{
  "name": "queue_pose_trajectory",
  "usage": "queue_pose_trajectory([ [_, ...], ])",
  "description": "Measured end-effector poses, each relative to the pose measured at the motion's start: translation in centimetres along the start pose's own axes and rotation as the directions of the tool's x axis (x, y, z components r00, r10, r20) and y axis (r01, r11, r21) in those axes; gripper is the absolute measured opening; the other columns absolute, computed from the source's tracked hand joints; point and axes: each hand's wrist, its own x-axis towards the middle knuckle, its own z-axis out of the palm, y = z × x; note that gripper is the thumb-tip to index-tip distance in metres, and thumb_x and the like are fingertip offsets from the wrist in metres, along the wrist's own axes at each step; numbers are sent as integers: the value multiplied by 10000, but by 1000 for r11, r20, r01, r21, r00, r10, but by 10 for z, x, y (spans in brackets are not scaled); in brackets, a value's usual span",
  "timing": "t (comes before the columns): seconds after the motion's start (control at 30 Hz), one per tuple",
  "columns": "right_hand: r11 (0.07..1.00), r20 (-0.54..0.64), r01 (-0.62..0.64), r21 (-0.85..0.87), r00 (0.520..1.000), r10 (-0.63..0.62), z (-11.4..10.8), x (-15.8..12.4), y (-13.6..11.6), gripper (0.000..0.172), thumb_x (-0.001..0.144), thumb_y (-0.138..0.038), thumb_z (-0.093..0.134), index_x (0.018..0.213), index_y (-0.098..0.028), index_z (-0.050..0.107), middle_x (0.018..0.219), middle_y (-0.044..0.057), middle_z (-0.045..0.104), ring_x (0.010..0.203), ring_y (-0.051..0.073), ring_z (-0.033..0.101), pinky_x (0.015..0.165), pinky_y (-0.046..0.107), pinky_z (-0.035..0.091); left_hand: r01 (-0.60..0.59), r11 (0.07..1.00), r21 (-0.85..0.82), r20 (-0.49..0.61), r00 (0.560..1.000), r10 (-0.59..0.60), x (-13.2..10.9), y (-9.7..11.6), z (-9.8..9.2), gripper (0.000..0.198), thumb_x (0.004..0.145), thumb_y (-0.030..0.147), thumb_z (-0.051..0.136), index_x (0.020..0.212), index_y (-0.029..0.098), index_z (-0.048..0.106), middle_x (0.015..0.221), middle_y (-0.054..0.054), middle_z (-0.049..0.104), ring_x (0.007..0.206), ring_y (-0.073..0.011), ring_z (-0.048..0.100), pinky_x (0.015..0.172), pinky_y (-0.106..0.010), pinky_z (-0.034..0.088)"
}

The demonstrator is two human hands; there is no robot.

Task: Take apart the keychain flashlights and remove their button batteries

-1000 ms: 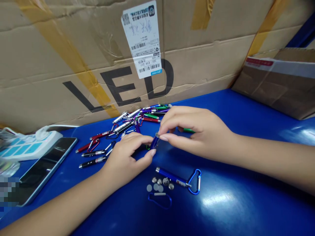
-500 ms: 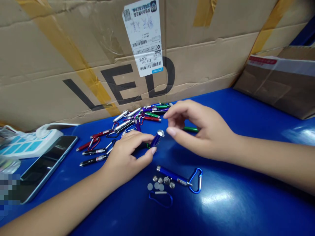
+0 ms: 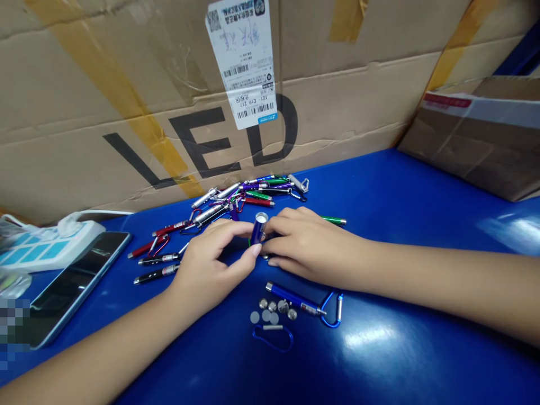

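My left hand [image 3: 215, 259] pinches a short blue flashlight tube [image 3: 259, 229] between thumb and fingers. The tube stands nearly upright, with its silver-rimmed round end facing up. My right hand [image 3: 304, 239] is beside it, palm down and fingers curled in near the tube's lower part; its thumb is hidden. A small shiny bit [image 3: 265, 256] shows under those fingertips, too little to name. In front lies a blue pen-shaped flashlight [image 3: 291, 298] with a blue carabiner [image 3: 331, 310]. Several button cells [image 3: 272, 307] and a loose blue carabiner [image 3: 273, 338] lie near it.
A pile of coloured flashlights with carabiners [image 3: 211, 214] lies behind my left hand. A green flashlight [image 3: 334, 220] lies behind the right. At left are a phone [image 3: 84, 287] and a power strip [image 3: 54, 244]. Cardboard boxes [image 3: 350, 90] [image 3: 476, 140] stand at the back and right.
My right hand has come down and left, from open in the air to beside the tube with fingers curled. The tube has tipped more upright and shifted slightly left.
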Motion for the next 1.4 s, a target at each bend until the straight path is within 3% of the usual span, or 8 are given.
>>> queue_pose_trajectory([
  [0.33,981,-25,-87,176,995,92,-1,0,6,72,827,-146,632,867,-173,685,911,46,677,884,198,557,821,354,396,-36,999,23,23,999,35,1,0,-1,140,833,252,605,953,198,653,890,-42,728,810,-179,678,767,-325,552],
  [0.43,961,-138,-87,263,982,126,-7,0,7,41,834,-144,639,840,-156,677,876,44,672,854,170,579,812,328,426,-37,999,9,31,999,37,1,0,-1,143,833,256,606,959,206,651,896,-40,728,817,-180,678,762,-327,550],
  [0.57,918,-455,-126,377,838,302,-23,-1,-1,30,843,-163,638,831,-175,663,843,14,651,799,129,592,734,269,462,-36,999,-8,43,998,37,1,-1,0,138,829,246,613,955,209,655,907,-36,731,831,-181,679,773,-328,540],
  [0.63,914,-531,-107,391,785,319,-27,-2,-6,27,842,-175,645,833,-193,662,828,1,648,775,120,596,709,259,471,-50,999,-21,47,998,51,2,-1,0,137,829,237,615,955,199,655,904,-36,734,829,-179,680,775,-322,534],
  [1.03,945,-569,60,322,810,143,-17,-2,-2,42,854,-168,637,840,-172,677,798,4,654,780,108,599,744,262,478,-128,991,-42,41,991,129,2,-1,0,134,820,189,618,945,162,660,851,-34,726,783,-149,669,732,-276,513],
  [1.23,935,-396,-52,350,897,198,-35,0,4,134,863,-237,589,947,-149,646,781,-2,644,693,102,578,651,243,452,-119,992,-30,48,992,121,2,-2,1,153,828,208,615,961,147,662,859,-47,727,785,-162,671,739,-300,518],
  [1.33,927,-33,-281,246,954,298,-53,-1,15,220,829,-329,630,986,-175,640,740,-18,651,593,108,557,554,245,398,-89,996,-17,58,994,90,2,-2,1,150,831,220,615,960,159,664,854,-36,725,777,-164,674,739,-307,525],
  [1.4,945,212,-322,54,929,304,-59,-4,22,196,802,-344,655,935,-201,674,758,1,669,640,145,584,565,266,384,-77,997,-11,58,995,77,2,-2,1,137,826,225,620,943,169,664,844,-28,723,770,-167,676,740,-311,531],
])
